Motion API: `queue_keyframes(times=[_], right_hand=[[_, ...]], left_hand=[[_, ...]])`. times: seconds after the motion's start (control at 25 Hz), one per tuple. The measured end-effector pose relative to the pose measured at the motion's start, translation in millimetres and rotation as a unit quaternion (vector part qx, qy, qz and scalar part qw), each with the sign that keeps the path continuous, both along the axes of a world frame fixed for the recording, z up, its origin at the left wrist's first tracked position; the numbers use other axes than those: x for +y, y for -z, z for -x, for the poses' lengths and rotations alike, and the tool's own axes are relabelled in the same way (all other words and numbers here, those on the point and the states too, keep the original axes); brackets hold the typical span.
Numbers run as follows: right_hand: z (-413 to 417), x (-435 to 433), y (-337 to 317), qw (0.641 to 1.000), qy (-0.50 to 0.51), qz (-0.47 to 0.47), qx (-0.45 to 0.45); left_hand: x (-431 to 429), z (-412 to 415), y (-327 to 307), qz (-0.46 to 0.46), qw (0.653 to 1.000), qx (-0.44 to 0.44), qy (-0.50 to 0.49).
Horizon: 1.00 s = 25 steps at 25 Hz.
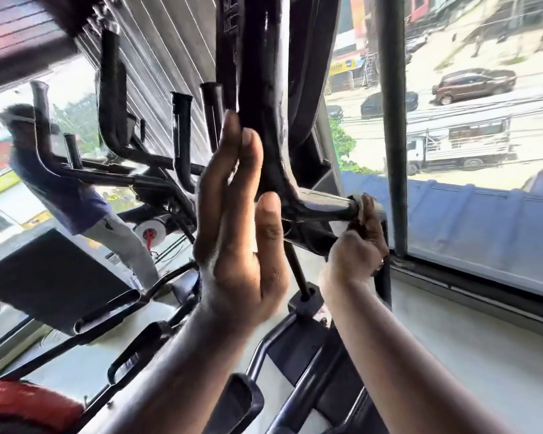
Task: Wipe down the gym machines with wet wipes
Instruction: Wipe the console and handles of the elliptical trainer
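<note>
A black gym machine frame fills the middle of the view, its curved post bending into a horizontal bar. My left hand is raised with straight fingers, the fingertips touching the left side of the post. My right hand grips the right end of the horizontal bar, with a white wet wipe pinched between fingers and bar. Most of the wipe is hidden under the fingers.
More black handles and bars of machines stand to the left, with a padded black seat lower left and a red part at the bottom left. A large window with a dark post and grey sill is on the right.
</note>
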State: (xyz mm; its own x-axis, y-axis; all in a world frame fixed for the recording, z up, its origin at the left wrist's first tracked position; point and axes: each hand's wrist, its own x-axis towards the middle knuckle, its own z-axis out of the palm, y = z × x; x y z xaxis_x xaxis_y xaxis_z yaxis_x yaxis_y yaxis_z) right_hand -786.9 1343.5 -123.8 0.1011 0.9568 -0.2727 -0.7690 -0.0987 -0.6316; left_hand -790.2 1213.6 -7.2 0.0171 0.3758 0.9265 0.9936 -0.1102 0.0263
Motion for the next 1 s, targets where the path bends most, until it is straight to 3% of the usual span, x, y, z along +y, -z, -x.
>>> queue_keyframes(times=[0.12,0.28,0.44,0.6,0.68,0.72,0.76,0.84,0.92,1.0], right_hand=[[-7.5,-26.6,-15.1,0.997,-0.007,-0.019,0.076],[-5.6,-40.0,-9.9,0.994,0.029,-0.103,-0.02],[-6.2,-68.2,-40.6,0.992,0.066,-0.1,-0.04],[-7.2,-118.8,-70.2,0.991,0.091,-0.092,-0.017],[-6.5,-136.9,-73.3,0.981,0.135,-0.114,-0.087],[-6.7,-147.7,-72.3,0.96,0.172,-0.14,-0.169],[-9.2,-158.6,-70.6,0.916,0.216,-0.184,-0.283],[-18.0,-178.9,-73.6,0.754,0.292,-0.3,-0.506],[-27.7,-184.3,-96.1,0.537,0.304,-0.429,-0.659],[-24.1,-172.4,-134.8,0.282,0.25,-0.461,-0.803]], left_hand=[[-6.5,20.1,-5.8,0.004,0.997,0.005,0.081],[-15.4,66.5,3.5,0.068,0.977,-0.005,0.203],[-8.7,127.8,33.6,0.082,0.97,-0.016,0.227],[18.3,170.8,48.7,0.136,0.963,0.03,0.233],[33.1,190.1,50.4,0.151,0.954,0.066,0.251],[40.1,198.4,49.7,0.155,0.95,0.08,0.257],[46.8,204.6,48.9,0.157,0.948,0.091,0.26],[56.4,213.4,49.9,0.164,0.945,0.111,0.262],[60.4,219.0,51.2,0.178,0.942,0.123,0.257],[60.5,226.0,49.7,0.206,0.943,0.121,0.233]])
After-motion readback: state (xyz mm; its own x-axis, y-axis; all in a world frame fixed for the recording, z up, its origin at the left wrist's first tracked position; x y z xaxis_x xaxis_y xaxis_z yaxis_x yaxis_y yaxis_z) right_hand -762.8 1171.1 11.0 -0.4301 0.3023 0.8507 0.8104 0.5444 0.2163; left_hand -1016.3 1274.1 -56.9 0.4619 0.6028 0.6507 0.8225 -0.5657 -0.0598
